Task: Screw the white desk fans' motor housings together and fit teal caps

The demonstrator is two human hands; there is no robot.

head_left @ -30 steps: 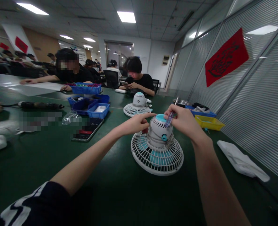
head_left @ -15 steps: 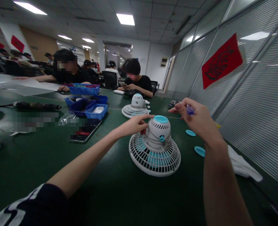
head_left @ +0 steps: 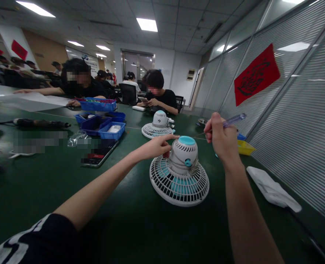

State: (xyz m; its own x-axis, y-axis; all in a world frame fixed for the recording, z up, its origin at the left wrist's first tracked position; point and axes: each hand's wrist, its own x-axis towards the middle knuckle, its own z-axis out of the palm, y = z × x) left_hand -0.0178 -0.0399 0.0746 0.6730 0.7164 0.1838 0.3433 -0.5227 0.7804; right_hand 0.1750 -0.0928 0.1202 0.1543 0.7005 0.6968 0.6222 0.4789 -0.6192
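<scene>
A small white fan (head_left: 179, 175) with a teal cap lies grille-down on the green table (head_left: 68, 190). My left hand (head_left: 154, 146) rests against the left side of its motor housing, index finger stretched out toward the cap, the other fingers curled at the housing. My right hand (head_left: 222, 140) is closed round a clear purple-handled screwdriver (head_left: 228, 121), held level just right of the fan, its thin tip pointing left toward the cap.
A second fan (head_left: 158, 125) lies behind. Blue bins (head_left: 103, 125), a phone (head_left: 98, 154) and a plastic bag sit to the left. A yellow tray (head_left: 245, 147) and white cloth (head_left: 272, 189) lie right, by the blinds. Other people sit at the far side.
My right hand lifted the screwdriver off the fan's housing, swung out to the right, and now holds it level beside the cap. My left hand stayed on the housing.
</scene>
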